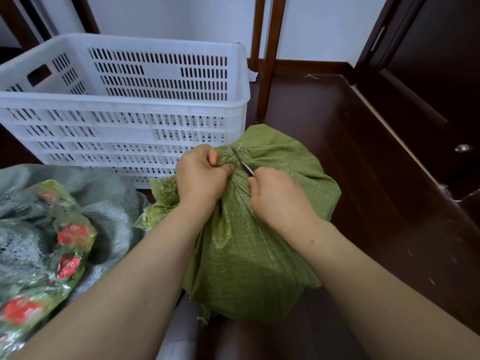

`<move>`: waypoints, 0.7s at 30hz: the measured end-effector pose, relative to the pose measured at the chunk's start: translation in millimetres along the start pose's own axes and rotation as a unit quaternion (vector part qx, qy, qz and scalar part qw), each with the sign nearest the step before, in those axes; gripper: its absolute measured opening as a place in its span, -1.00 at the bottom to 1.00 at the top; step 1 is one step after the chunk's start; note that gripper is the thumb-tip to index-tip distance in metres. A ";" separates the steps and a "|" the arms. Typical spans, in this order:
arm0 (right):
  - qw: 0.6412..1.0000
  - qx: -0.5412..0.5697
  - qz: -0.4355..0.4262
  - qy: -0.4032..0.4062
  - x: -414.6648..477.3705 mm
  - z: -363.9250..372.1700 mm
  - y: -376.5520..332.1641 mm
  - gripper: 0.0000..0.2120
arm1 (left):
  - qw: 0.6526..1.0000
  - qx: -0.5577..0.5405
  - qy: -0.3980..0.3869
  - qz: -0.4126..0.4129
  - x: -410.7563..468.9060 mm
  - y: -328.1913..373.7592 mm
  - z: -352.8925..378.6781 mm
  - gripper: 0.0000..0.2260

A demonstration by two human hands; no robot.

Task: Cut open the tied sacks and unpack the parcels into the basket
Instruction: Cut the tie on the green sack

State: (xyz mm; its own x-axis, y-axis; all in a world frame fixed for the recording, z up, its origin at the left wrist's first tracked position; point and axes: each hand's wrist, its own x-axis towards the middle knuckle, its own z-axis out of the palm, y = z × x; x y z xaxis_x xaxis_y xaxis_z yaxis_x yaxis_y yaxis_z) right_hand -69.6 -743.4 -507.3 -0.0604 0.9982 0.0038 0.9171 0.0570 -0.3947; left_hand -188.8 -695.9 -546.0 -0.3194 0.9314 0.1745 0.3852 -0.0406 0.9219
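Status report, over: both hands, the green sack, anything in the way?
Left hand grips the gathered neck of the green sack. Right hand holds scissors, blades against the neck. Sack not yet open; basket just behind it, nothing between.

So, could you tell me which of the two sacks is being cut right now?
The green sack in the middle: the left hand grips its gathered neck and the right hand holds scissors there. The grey sack lies aside at left.

Dark floor (363, 178) carries the white basket (130, 118) and green sack (246, 255).
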 end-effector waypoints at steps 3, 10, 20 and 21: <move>1.000 0.011 0.021 -0.001 5.2 0.6 1.8 -0.88 | 0.999 0.022 -0.019 0.040 -7.0 0.9 4.4 -0.55; 0.955 0.278 0.096 -0.020 17.6 -9.5 14.4 -0.75 | 0.996 -0.049 -0.014 -0.067 -5.2 1.0 -1.7 -0.61; 0.928 0.350 0.083 0.101 26.0 3.3 20.0 -0.75 | 0.964 -0.185 -0.145 -0.121 -16.1 18.6 -8.3 -0.62; 0.920 0.372 0.088 0.092 26.9 5.0 20.8 -0.79 | 0.959 -0.195 -0.160 -0.126 -16.5 18.4 -10.7 -0.68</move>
State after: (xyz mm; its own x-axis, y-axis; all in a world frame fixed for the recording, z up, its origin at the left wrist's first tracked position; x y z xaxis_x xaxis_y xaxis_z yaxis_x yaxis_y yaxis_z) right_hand -54.2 -715.5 -520.0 0.1939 0.9810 0.0075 0.3789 -0.0679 -0.9229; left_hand -185.6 -715.9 -528.3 -0.0531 0.9903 -0.1286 -0.0428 0.1264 0.9911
